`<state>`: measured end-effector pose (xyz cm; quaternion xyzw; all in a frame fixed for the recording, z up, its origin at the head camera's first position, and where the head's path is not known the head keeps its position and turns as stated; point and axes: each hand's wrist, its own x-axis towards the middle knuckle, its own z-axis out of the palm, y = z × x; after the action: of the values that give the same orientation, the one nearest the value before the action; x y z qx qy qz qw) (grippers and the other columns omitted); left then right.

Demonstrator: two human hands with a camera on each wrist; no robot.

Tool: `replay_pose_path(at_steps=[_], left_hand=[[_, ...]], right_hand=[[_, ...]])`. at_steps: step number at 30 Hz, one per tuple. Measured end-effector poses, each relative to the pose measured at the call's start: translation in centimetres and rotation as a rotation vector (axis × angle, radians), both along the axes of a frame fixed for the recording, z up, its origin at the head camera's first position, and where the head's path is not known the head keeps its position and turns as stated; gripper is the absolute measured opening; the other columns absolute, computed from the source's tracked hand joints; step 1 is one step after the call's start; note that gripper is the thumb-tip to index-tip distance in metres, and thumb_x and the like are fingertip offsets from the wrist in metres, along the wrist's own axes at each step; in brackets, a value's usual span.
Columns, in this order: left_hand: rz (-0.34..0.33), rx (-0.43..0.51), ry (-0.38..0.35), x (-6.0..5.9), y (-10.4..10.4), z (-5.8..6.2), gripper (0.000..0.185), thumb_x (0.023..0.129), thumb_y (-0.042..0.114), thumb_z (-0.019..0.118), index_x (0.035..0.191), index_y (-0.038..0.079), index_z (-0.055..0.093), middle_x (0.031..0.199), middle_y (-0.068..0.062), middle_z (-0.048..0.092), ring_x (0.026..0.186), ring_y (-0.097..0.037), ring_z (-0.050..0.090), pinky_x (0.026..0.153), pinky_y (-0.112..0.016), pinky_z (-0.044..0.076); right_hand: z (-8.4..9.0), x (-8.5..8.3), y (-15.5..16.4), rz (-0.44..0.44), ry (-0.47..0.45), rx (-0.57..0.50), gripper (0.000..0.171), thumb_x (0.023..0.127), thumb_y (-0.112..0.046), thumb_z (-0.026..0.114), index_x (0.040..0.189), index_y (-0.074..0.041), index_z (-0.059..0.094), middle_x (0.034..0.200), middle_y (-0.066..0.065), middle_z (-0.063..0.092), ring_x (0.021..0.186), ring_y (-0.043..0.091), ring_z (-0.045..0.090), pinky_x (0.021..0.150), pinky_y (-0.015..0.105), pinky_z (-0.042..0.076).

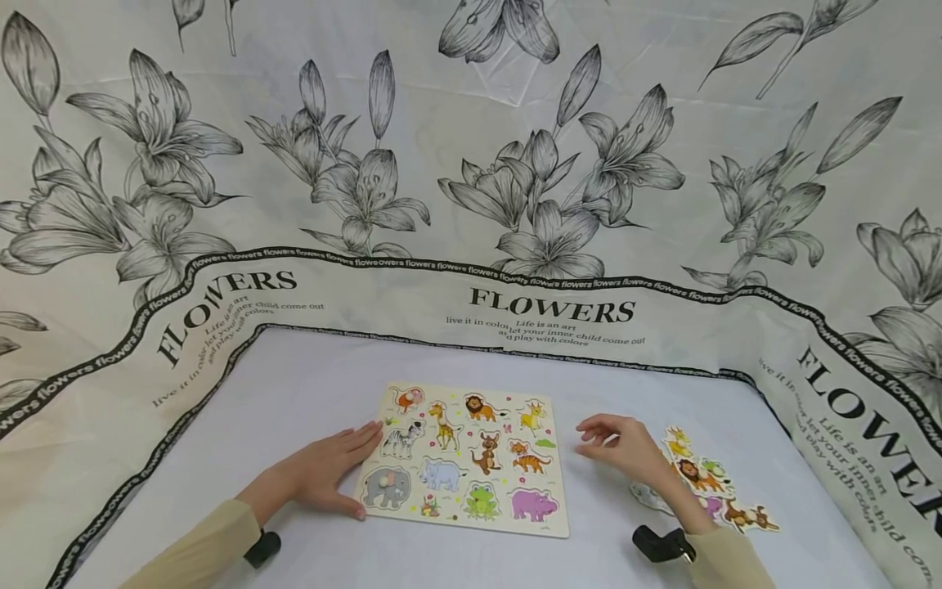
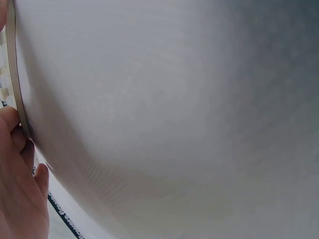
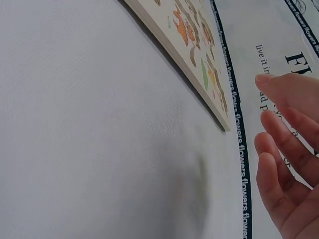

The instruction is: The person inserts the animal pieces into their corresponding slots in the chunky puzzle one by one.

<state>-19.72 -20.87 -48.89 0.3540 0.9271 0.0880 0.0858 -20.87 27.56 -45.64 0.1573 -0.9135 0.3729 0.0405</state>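
A pale wooden animal puzzle board (image 1: 503,483) lies on the white table, with pictures of a lion, a zebra, an elephant, a frog, a hippo and other animals. My left hand (image 1: 329,468) rests at its left edge, fingers stretched along the side and thumb near the lower left corner. In the left wrist view, the fingers of that hand (image 2: 22,184) touch the board's edge (image 2: 15,74). Just right of the board, my right hand (image 1: 624,448) hovers with loosely bent fingers. The right wrist view shows the right hand (image 3: 289,149) holding nothing, apart from the board (image 3: 199,64).
Loose animal puzzle pieces lie in an overlapping cluster right of the board, among them a lion piece (image 1: 690,473) and a kangaroo piece (image 1: 751,515). My right forearm covers part of them. A flower-printed cloth (image 1: 397,311) rises behind the table and along both sides.
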Motion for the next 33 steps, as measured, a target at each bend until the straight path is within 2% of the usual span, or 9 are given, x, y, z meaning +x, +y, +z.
replay_pose_path(at_steps=[8,13,22,33], left_hand=[[0.000,0.006,-0.002,0.0,0.0,0.1,0.111,0.074,0.074,0.059,0.151,0.003,0.024,0.161,-0.013,0.019,0.147,-0.029,0.023,0.118,-0.047,0.029],[-0.004,0.011,-0.005,0.0,-0.1,0.0,0.111,0.074,0.073,0.060,0.151,0.002,0.024,0.161,-0.013,0.019,0.147,-0.029,0.023,0.118,-0.047,0.029],[-0.006,0.014,-0.005,0.1,-0.1,-0.1,0.111,0.074,0.074,0.060,0.151,0.002,0.024,0.161,-0.014,0.019,0.147,-0.030,0.023,0.118,-0.048,0.029],[-0.027,0.019,0.013,0.0,-0.2,-0.1,0.110,0.075,0.072,0.060,0.151,0.001,0.025,0.160,-0.015,0.020,0.147,-0.031,0.024,0.117,-0.047,0.030]], right_hand=[[0.1,0.6,1.0,-0.058,-0.031,0.023,0.027,0.079,-0.020,0.079,0.101,-0.006,0.071,0.085,0.001,0.070,0.070,0.000,0.057,0.062,0.020,0.054],[-0.1,0.8,1.9,-0.044,-0.024,0.027,0.027,0.079,-0.019,0.078,0.101,-0.005,0.070,0.085,0.003,0.070,0.070,0.001,0.057,0.062,0.020,0.054],[0.4,1.2,3.8,-0.083,-0.031,0.067,0.029,0.079,-0.019,0.079,0.102,-0.004,0.070,0.085,0.003,0.069,0.069,0.000,0.056,0.059,0.020,0.052],[0.2,2.6,5.8,-0.108,-0.059,0.049,0.029,0.079,-0.019,0.079,0.102,-0.004,0.070,0.086,0.003,0.069,0.069,-0.001,0.056,0.059,0.019,0.051]])
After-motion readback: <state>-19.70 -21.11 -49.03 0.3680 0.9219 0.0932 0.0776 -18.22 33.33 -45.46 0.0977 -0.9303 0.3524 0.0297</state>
